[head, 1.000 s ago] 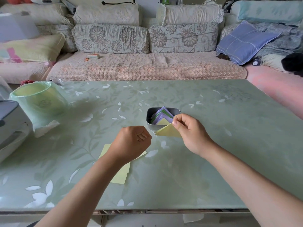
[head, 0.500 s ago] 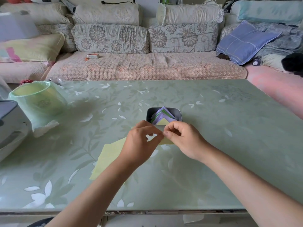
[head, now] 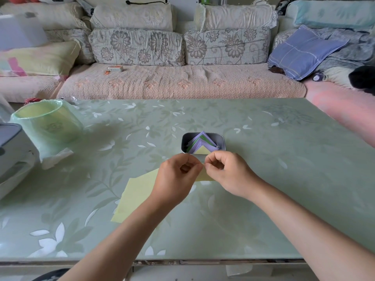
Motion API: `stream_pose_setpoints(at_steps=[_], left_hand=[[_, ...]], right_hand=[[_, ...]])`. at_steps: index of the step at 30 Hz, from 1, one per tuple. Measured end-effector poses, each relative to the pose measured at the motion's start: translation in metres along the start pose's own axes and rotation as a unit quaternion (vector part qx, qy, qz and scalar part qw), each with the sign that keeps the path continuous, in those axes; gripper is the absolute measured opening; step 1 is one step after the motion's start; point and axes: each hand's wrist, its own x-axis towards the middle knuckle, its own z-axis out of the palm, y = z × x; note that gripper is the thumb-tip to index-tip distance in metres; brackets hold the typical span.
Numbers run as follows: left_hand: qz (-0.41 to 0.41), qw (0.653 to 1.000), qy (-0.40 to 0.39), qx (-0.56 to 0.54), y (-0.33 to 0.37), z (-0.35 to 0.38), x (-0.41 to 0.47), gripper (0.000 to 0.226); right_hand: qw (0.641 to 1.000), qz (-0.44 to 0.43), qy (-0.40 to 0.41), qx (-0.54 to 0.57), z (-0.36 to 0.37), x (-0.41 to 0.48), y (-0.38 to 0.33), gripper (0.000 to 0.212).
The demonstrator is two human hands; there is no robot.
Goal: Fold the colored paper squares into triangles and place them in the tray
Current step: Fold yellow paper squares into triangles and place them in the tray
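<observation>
Left grip (head: 178, 175) and right grip (head: 227, 171) both pinch yellow paper (head: 204, 176), fingertips nearly touching, just in front of tray (head: 222, 139). Tray mid-desk (head: 284, 179) w/ purple, green, yellow triangles (head: 200, 141) inside. Yellow sheet (head: 138, 195) flat under left wrist; same piece or not, can't tell.

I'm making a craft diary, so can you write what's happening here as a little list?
Hands: left hand and right hand both pinch a yellow paper
Where: just in front of the tray
In tray: folded triangles, purple, green and yellow
Spare paper: yellow sheets flat on the table, partly under the left arm
Also there: green bin, far left
</observation>
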Motion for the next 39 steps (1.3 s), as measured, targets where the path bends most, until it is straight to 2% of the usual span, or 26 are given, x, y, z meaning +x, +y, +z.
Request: stream_pose_setpoints(at_steps=[6,11,15,20,22,26,29,31,34,36,39], left_hand=[[-0.029,0.996,0.067,-0.049,-0.003,-0.002,0.008,0.013],[-0.064,0.987,0.123,-0.085,-0.007,-0.011,0.017,0.012],[-0.036,0.996,0.083,0.004,-0.012,-0.021,0.024,0.013],[-0.006,1.000,0.025,0.004,-0.007,-0.014,0.031,0.011],[0.000,1.000,0.021,-0.005,-0.006,-0.013,0.037,0.009],[0.030,0.997,0.026,0.060,-0.019,-0.016,0.050,0.007],[0.025,0.993,0.008,0.119,-0.037,-0.018,0.058,0.022],[0.000,0.990,-0.007,0.139,-0.044,-0.016,0.061,0.038],[-0.024,0.988,-0.036,0.149,-0.051,-0.013,0.066,0.055],[-0.039,0.987,-0.054,0.144,-0.052,-0.011,0.068,0.057],[-0.033,0.990,-0.063,0.125,-0.053,-0.006,0.070,0.046]], right_hand=[[0.999,0.033,0.004,-0.005,-0.005,0.003,0.008,0.020],[0.997,0.061,0.014,-0.051,-0.008,0.005,0.014,0.020],[0.995,0.053,0.055,-0.065,-0.007,0.009,0.013,0.012],[0.996,-0.026,0.048,-0.068,-0.004,0.019,-0.004,0.011],[0.995,-0.027,0.043,-0.089,-0.005,0.028,-0.008,0.004],[0.989,-0.013,0.062,-0.134,-0.015,0.051,-0.009,0.012],[0.986,0.014,0.083,-0.143,-0.027,0.072,-0.005,0.014],[0.983,0.034,0.069,-0.166,-0.034,0.083,0.001,0.016],[0.978,0.057,-0.003,-0.203,-0.037,0.095,0.007,0.019],[0.966,0.063,-0.056,-0.244,-0.037,0.101,0.007,0.017],[0.944,0.069,-0.106,-0.304,-0.034,0.106,0.004,0.015]])
